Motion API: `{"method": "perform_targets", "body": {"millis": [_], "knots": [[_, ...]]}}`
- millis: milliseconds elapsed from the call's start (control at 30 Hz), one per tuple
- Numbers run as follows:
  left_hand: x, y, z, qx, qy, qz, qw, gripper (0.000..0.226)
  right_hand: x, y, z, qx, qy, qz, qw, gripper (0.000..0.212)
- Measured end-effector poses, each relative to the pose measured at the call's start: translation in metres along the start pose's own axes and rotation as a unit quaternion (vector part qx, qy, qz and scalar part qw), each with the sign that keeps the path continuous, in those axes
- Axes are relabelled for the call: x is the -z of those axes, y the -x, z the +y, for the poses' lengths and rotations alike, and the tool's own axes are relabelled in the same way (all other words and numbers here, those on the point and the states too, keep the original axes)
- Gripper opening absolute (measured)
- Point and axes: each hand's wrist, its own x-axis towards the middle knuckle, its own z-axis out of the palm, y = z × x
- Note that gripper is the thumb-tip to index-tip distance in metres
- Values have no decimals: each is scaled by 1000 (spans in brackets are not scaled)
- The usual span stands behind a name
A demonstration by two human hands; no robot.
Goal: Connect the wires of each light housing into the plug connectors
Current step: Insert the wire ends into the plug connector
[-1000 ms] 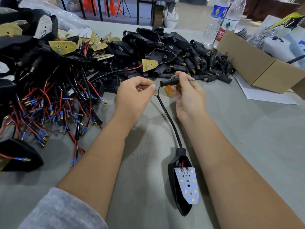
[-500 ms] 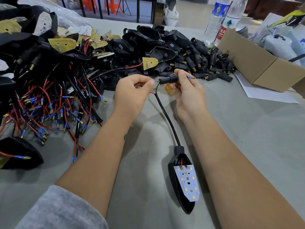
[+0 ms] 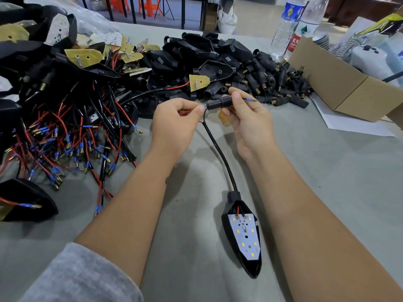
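Over the grey felt-covered table (image 3: 327, 192), the right hand (image 3: 250, 125) pinches a ribbed black plug connector (image 3: 219, 102) while the left hand (image 3: 174, 125) pinches the red wire (image 3: 187, 113) at its mouth. The glossy teardrop light housing (image 3: 244, 236) lies between the forearms. Feeding the wire straight, connector steady, looks wisest.

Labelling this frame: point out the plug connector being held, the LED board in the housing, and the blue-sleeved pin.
plug connector (image 3: 219, 102), head view, middle of its black barrel.
LED board (image 3: 245, 235), head view, centre of white board.
blue-sleeved pin (image 3: 249, 99), head view, blue sleeve.
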Motion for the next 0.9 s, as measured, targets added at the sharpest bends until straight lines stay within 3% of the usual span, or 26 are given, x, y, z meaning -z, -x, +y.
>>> {"method": "perform_targets", "body": {"millis": [633,900], "knots": [[5,-2,-4,-12,35,-11,999,14,2,5,-5,-14,11,-90,996,19],[8,-3,-5,-8,20,-34,999,18,3,6,-4,-12,38,-73,997,17]]}}
